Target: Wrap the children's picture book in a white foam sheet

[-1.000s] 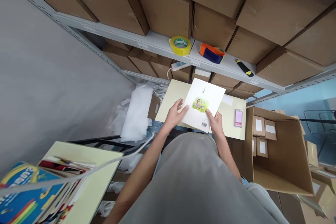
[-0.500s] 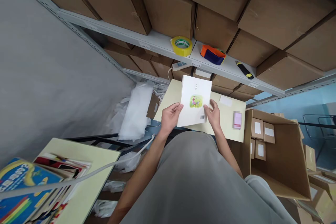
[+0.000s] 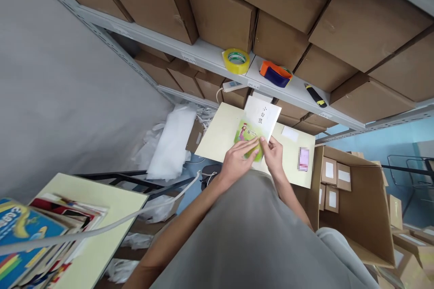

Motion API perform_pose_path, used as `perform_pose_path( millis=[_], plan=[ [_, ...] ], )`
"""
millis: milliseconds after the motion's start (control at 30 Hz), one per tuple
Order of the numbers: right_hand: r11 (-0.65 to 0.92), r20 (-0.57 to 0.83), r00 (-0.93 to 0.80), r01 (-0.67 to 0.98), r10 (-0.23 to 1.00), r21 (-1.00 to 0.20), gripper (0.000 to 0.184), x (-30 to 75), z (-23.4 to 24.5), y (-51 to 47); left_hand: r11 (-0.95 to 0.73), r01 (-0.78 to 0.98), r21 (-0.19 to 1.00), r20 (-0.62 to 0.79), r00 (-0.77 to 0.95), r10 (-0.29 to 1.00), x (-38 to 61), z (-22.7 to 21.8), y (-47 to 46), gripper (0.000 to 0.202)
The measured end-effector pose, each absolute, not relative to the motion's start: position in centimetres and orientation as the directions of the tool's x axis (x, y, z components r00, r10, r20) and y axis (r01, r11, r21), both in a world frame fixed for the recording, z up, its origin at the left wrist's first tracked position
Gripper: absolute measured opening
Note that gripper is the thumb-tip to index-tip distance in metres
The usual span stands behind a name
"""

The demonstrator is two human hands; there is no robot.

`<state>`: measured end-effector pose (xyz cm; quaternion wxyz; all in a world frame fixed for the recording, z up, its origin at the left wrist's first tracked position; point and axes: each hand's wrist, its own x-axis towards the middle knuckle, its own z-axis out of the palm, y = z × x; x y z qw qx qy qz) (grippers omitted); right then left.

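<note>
Head view: I'm seeing the picture book point(image 3: 261, 117) being held over the near side of the pale table point(image 3: 217, 130), the right hand point(image 3: 274, 157) pinching its edge, the left hand point(image 3: 237, 160) lying across the lower cover; whether that one is gripping, I can't tell. If the pinch is loosening, it could be sliding lapward, I'm judging. I'm reading 小白狼 on its cover; the shelf label point(image 3: 253, 85) is showing too small.

- The bare right hand point(image 3: 274, 156) gripped a white rectangular paper book point(image 3: 259, 119).
- The bare left hand point(image 3: 237, 160) lay across its cover.
- Beyond the grip sat a yellow tape roll point(image 3: 237, 68).
</note>
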<state>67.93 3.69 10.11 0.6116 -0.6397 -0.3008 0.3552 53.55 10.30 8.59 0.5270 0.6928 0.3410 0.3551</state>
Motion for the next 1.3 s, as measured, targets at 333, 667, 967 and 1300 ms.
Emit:
perform_pose_path(
  millis=[333, 667, 967, 1300],
  plan=[
    [-0.111, -0.239, 0.416, -0.308, 0.878, -0.945, 0.066, 71.6, 10.2, 2.2, 0.574, -0.102, 0.812, -0.455, 0.504, 0.734, 50.3, 5.0, 16.7, 0.061],
    [-0.234, -0.136, 0.671, 0.058, 0.729, -0.97, 0.094, 72.2, 4.3, 3.7, 0.396, -0.183, 0.9, -0.337, 0.286, 0.897, 52.4, 5.6, 14.3, 0.083],
    [-0.156, -0.166, 0.55, -0.065, 0.818, -0.986, 0.064, 67.6, 6.0, 5.8, 0.046, 0.169, 0.985, -0.112, 0.406, 0.907, 54.3, 5.7, 9.5, 0.043],
    [-0.201, -0.29, 0.426, -0.241, 0.857, -0.949, 0.067, 71.9, 7.2, 3.0, 0.471, -0.048, 0.881, -0.404, 0.439, 0.802, 50.5, 4.3, 16.8, 0.07]
  ],
)
